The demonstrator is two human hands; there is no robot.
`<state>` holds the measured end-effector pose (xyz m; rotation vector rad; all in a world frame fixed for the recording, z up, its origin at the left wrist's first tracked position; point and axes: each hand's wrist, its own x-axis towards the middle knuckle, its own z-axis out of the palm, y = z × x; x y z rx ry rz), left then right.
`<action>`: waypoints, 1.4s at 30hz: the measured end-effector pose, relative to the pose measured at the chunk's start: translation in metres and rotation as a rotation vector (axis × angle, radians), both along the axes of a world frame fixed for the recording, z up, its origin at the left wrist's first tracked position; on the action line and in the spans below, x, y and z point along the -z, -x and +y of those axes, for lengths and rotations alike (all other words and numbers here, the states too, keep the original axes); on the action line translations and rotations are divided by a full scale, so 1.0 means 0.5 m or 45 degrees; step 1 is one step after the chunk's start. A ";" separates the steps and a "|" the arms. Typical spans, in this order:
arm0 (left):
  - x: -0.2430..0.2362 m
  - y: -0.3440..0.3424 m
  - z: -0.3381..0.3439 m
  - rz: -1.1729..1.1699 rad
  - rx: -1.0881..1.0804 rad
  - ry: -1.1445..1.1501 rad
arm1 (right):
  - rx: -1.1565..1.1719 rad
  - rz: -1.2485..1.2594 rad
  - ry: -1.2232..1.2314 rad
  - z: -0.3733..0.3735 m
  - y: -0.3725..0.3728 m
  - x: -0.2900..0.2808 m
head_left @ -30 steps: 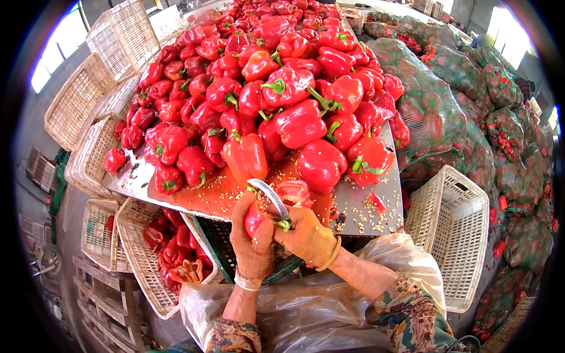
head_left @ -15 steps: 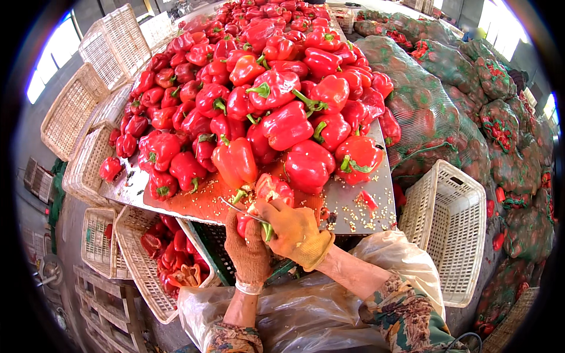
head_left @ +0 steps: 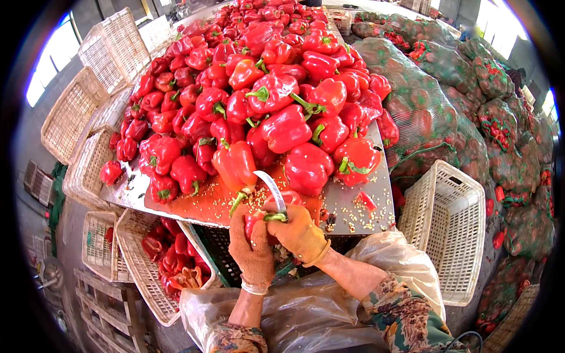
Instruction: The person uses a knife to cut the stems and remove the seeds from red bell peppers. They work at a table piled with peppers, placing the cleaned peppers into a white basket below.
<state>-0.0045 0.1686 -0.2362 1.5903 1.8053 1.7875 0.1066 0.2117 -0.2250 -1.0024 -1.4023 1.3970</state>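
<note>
Together, left grip (head_left: 252, 252) curls round a red pepper (head_left: 252, 222); right grip (head_left: 299, 234) clenches a knife (head_left: 272, 186).

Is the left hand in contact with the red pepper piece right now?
Touching: the head view shows the gloved left hand with fingers and thumb closed around the red pepper piece.

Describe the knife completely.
The knife has a slim, curved blade that looks like shiny, pale metal, narrowing to its tip. It rises from the gloved right hand, bending up and to the left, in front of the pepper pile. The right hand grips it; any handle is hidden inside the fist. A green stem sits right at the blade's lower end, though whether they touch I cannot tell.
</note>
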 end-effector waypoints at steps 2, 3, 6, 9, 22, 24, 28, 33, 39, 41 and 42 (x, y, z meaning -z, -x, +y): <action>-0.003 -0.005 -0.002 -0.120 0.020 0.050 | 0.039 0.015 0.016 0.002 0.002 0.013; -0.021 -0.009 -0.003 -0.054 0.001 0.071 | 0.039 -0.007 0.022 0.002 0.003 0.012; -0.026 -0.011 -0.008 -0.035 -0.039 0.093 | 0.077 -0.167 -0.362 0.001 0.008 -0.012; -0.021 -0.005 -0.014 0.057 -0.040 0.074 | 0.134 -0.273 -0.657 0.003 0.012 -0.020; 0.006 0.000 -0.030 -0.548 0.132 0.244 | 0.029 0.383 0.172 0.037 -0.016 -0.010; 0.017 0.017 -0.022 -0.641 0.077 0.119 | -0.029 0.363 0.086 0.033 -0.012 -0.037; 0.020 0.040 -0.030 -0.591 0.013 0.057 | -0.074 0.396 0.235 0.040 -0.066 -0.100; -0.012 0.066 -0.028 -0.465 -0.009 0.066 | -0.109 -0.255 -0.225 0.077 -0.151 -0.094; -0.047 0.099 -0.039 -0.022 -0.097 0.013 | 0.056 -0.550 -0.167 0.054 -0.136 -0.143; -0.056 0.099 -0.041 -0.116 -0.039 -0.022 | 0.023 -0.431 0.000 0.054 -0.133 -0.136; -0.062 0.098 -0.040 -0.210 -0.006 -0.046 | 0.006 -0.372 0.084 0.053 -0.130 -0.132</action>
